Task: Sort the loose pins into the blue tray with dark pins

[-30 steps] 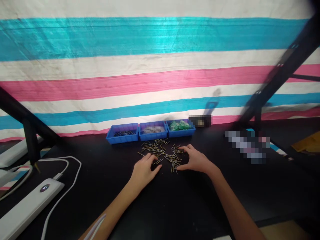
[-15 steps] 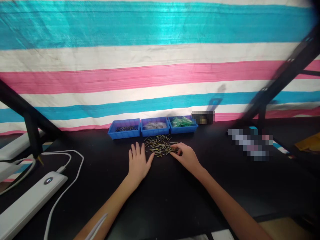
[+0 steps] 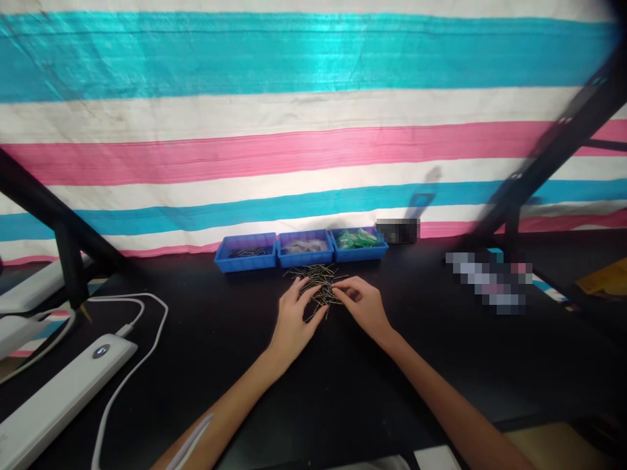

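A loose pile of thin, brass-and-dark metal rods [image 3: 321,277], too small to tell if they are screws or drill bits, lies on the black table in front of the blue trays. My left hand [image 3: 294,316] curves over the pile's left and near side, its fingers apart, the fingertips among the rods. At the pile's right edge my right hand [image 3: 365,300] has thumb and index finger pinched together. What sits between those fingertips, if anything, is too small to make out.
Behind the pile stand a blue tray [image 3: 246,263] of dark rods, a blue tray [image 3: 304,258] of clear pieces and a blue tray [image 3: 361,252] of green pieces. A white power bank [image 3: 63,398] with a white cable [image 3: 157,336] lies left. Black frame legs [image 3: 533,176] slant at both sides.
My left hand has moved right and turned inward, from flat beside the pile to curved over its near side. My right hand stays pinched at the pile's right edge, hardly moved.
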Available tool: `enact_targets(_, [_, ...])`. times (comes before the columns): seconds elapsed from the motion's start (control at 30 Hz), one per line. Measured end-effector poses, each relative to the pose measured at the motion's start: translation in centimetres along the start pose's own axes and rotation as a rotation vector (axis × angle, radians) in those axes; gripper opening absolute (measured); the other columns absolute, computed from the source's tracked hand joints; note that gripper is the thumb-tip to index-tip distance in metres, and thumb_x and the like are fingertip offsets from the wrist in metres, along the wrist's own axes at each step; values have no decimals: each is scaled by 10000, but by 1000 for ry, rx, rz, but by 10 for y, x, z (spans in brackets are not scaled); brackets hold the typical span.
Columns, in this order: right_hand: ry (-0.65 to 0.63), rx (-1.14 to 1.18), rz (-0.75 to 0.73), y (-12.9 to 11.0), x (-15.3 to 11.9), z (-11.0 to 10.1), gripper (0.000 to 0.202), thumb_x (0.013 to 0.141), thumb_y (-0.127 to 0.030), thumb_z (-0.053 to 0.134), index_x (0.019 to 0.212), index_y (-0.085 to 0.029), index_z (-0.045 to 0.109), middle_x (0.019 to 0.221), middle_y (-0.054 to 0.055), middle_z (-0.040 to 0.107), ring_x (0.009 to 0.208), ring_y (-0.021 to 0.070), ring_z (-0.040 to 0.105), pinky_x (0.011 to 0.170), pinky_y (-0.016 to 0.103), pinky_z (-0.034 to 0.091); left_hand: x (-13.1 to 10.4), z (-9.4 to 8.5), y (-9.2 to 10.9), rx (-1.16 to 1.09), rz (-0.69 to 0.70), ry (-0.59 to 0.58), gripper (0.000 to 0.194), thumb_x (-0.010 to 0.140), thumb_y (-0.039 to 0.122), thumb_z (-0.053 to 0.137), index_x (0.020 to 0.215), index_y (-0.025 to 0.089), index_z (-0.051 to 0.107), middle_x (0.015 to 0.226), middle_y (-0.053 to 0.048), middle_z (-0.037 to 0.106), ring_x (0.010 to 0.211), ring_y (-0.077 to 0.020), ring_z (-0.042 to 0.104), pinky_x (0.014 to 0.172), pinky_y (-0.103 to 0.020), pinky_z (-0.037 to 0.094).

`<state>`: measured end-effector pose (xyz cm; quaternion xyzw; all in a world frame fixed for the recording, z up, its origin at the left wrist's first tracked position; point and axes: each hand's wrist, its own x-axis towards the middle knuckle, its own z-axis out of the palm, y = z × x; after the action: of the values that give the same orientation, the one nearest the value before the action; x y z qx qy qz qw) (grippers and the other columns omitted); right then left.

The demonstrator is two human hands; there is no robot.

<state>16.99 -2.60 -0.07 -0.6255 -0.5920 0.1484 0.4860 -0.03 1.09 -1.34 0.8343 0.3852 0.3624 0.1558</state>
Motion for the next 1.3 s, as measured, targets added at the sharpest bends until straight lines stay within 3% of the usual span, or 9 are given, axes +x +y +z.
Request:
enact_targets(0.2, [-158, 320, 19, -8, -3, 9, 213, 763, -372, 584, 863, -213, 684, 892, 56, 612, 734, 136, 573, 466, 191, 427, 4, -6, 6, -308, -79, 44, 149, 776, 318, 590, 856, 239, 689, 1082, -60, 606, 1042, -224, 554, 922, -418, 425])
enact_targets(0.43, [-215, 478, 51, -6, -5, 14, 227, 792, -346, 556, 945, -222, 670, 953, 50, 619, 873, 152, 583, 672, 251, 505, 7, -12, 9, -497, -138, 92, 106, 735, 276, 639, 790, 203, 693, 1009, -64, 594, 969, -193, 578, 886, -353, 459])
enact_targets(0.53, [-254, 428, 68, -10, -6, 12, 281, 792, -344, 553, 1030, -224, 641, 992, 48, 616, 800, 130, 586, 645, 242, 496, 8, -11, 8, -519, -178, 137, 122, 736, 275, 640, 818, 196, 684, 1020, -64, 586, 1004, -196, 561, 915, -355, 436])
enact_targets(0.63, [-300, 324, 49, -16, -9, 12, 219, 757, -332, 591, 911, -202, 677, 934, 40, 621, 641, 90, 540, 485, 190, 426, 7, -8, 5, -600, -214, 107, 144, 752, 281, 622, 851, 192, 675, 1046, -68, 584, 1034, -202, 549, 913, -353, 436])
enact_targets(0.8, [-257, 280, 13, -19, -9, 11, 175, 743, -333, 598, 739, -180, 682, 878, 45, 621, 588, 80, 507, 413, 179, 350, 8, -5, 3, -667, -254, 74, 151, 748, 303, 622, 822, 180, 666, 1050, -74, 583, 1018, -209, 557, 865, -340, 460])
enact_targets(1.0, [-172, 290, 55, -13, -5, 9, 204, 759, -359, 578, 727, -176, 661, 863, 49, 598, 692, 118, 553, 489, 198, 421, 9, -10, 3, -619, -247, 109, 162, 734, 310, 630, 813, 172, 659, 1019, -76, 597, 1001, -206, 560, 844, -332, 458])
enact_targets(1.13, [-116, 324, 62, -11, -4, 9, 227, 782, -378, 546, 756, -175, 642, 849, 46, 575, 739, 132, 551, 562, 222, 466, 9, -13, 5, -523, -182, 108, 147, 736, 306, 626, 812, 186, 662, 1023, -66, 585, 1013, -200, 550, 898, -338, 431])
enact_targets(1.23, [-43, 311, 73, -14, -5, 9, 227, 769, -388, 562, 732, -173, 628, 854, 44, 558, 689, 119, 534, 479, 198, 419, 8, -13, 7, -434, -113, 68, 113, 735, 291, 626, 787, 201, 669, 1001, -60, 579, 1000, -197, 547, 909, -350, 420])
enact_targets(1.3, [-61, 286, 53, -18, -7, 9, 211, 764, -380, 572, 737, -179, 632, 877, 44, 552, 670, 110, 528, 448, 191, 386, 7, -13, 9, -398, -71, 11, 95, 733, 278, 628, 780, 208, 673, 1000, -61, 579, 980, -197, 552, 882, -353, 434])
